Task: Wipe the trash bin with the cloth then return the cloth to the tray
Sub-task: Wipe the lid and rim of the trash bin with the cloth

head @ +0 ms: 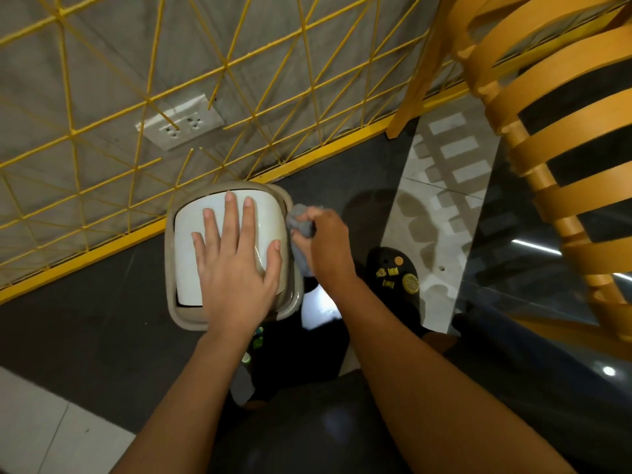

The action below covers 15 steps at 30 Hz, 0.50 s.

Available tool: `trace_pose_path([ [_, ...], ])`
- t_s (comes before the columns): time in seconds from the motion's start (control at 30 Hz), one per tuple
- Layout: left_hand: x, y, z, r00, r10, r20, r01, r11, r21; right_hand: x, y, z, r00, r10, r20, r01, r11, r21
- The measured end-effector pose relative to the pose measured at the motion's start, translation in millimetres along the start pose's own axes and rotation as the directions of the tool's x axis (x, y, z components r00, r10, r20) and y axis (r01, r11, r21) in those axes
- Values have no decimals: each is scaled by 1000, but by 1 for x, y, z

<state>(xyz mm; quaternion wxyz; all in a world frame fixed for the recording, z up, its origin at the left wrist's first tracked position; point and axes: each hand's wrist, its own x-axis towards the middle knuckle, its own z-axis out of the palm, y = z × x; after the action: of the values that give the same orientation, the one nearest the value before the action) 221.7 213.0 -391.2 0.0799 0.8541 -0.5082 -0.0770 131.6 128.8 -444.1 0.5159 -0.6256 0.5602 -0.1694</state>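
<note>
A small trash bin (186, 234) with a white swing lid and a beige rim stands on the dark floor against a yellow wire fence. My left hand (236, 254) lies flat on the lid with its fingers spread. A grey cloth (301, 224) is bunched against the bin's right side, and my right hand (328, 241) grips it there. Part of the cloth hangs down along the bin's wall. No tray is in view.
The yellow wire fence (239, 97) and its yellow base rail run behind the bin, with a wall socket (181, 123) beyond. A yellow slatted chair (564, 148) stands at the right. A black clog with charms (393, 271) is just right of the bin.
</note>
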Motion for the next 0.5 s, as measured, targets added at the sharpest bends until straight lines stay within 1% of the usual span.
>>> trace_pose_path([
  [0.03,0,-1,1,1000,3,-4,-3,1000,0,11,-5,1,997,-71,5,71,996,-59],
  [0.1,0,-1,1,1000,1,-9,0,1000,4,11,-15,0,989,-147,11,148,980,-135],
  [0.23,0,0,2,1000,-9,-16,9,1000,6,-12,-4,-2,995,-99,30,100,994,-46],
  [0.3,0,0,2,1000,-9,-24,9,1000,8,-29,5,1,995,-88,55,90,995,-44],
  [0.4,0,-1,4,999,-6,-37,6,1000,5,-41,15,6,998,-46,49,49,998,-49],
  [0.5,0,-3,3,999,0,-42,-1,1000,-6,-29,10,5,996,-79,42,82,993,-89],
])
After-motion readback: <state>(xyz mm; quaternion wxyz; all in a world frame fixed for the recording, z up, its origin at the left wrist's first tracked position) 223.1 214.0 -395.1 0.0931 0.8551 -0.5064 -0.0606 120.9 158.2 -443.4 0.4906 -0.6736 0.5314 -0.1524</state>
